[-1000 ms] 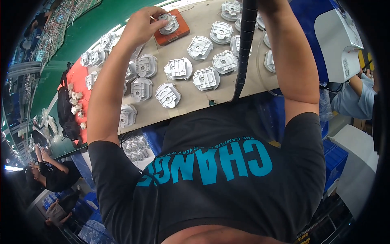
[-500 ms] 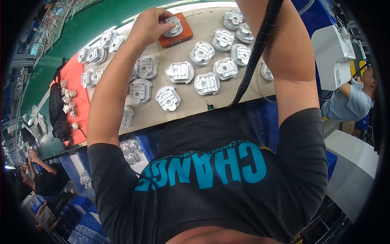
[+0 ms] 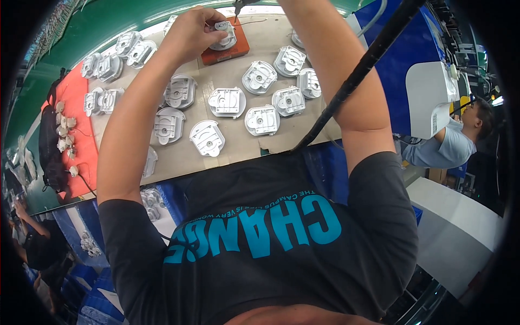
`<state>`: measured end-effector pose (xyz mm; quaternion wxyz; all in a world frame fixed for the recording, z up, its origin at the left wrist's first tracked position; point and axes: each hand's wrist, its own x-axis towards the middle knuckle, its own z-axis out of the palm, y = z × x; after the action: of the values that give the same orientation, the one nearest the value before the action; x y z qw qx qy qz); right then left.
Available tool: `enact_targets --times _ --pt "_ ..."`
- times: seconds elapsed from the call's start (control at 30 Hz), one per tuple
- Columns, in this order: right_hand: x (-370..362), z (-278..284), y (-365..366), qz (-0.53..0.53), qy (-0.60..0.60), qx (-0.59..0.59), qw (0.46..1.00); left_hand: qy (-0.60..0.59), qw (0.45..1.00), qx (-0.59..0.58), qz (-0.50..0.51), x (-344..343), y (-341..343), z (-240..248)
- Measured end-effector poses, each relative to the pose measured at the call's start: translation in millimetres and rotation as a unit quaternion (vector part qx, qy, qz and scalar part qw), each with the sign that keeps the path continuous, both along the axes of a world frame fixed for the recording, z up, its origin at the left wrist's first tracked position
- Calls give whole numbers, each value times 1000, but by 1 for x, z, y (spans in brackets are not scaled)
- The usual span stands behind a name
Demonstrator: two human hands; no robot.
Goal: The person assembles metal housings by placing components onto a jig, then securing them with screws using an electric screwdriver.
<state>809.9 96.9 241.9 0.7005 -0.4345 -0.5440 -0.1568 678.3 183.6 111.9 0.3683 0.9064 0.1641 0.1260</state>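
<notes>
At the far side of the table, my left hand has its thumb and fingers closed on a round white plastic housing. The housing rests on an orange-red block, and a thin wire sticks out to its right. A dark tool with a thin tip comes in at the top edge, just above the block. My right forearm reaches up past the top edge, so the right hand is out of the picture. Several similar white housings lie spread between my arms.
A black spiral-wrapped cable crosses in front of my right arm. On the left are a red mat, small cream parts with wires and a black strap-like bundle. A white machine and another person are at right.
The view has shifted, so the table things sit further left. My right forearm has swung inward to the left, and the dark tool tip has come into view above the block. My left hand keeps its hold.
</notes>
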Motion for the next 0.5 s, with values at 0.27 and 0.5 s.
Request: enact_targets --times 0.27,0.5 --pt "-9 -18 -4 90 88 -43 991 -18 1000 19 -10 0 -1 -4" --pt "-2 -28 7 55 55 -15 997 -21 1000 -7 -4 1 2 -5"
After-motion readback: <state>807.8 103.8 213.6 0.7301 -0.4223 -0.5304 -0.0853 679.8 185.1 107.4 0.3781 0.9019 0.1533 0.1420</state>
